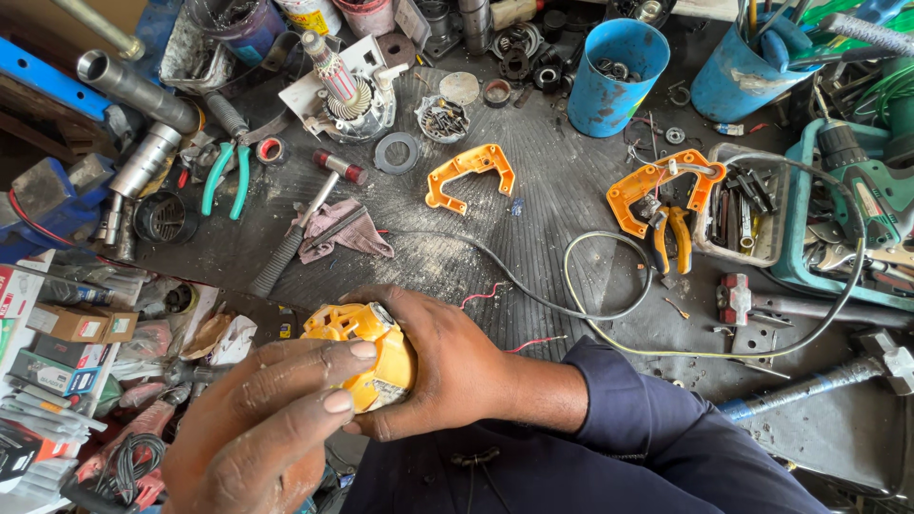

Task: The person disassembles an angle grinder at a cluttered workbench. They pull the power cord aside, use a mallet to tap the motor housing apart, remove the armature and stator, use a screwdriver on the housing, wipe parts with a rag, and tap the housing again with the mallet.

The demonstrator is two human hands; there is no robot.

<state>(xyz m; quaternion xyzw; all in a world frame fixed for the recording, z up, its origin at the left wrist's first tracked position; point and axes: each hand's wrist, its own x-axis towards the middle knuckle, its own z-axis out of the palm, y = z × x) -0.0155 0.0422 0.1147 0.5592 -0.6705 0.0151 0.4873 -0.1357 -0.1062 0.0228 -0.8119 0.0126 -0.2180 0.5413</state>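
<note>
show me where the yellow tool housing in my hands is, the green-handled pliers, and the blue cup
yellow tool housing (373, 354), head view, on its yellow side wall between both hands
green-handled pliers (227, 177), head view, where the two green handles meet
blue cup (602, 93), head view, on its outer wall

Bright, even daylight; soft shadows; sharp focus; slight wide-angle bending at edges.

Small cardboard boxes (71, 324), brown and flat, lie at the left edge. Below them sits a dark green box (43, 371); a red-and-white package (11, 290) lies above, partly cut off.
</note>
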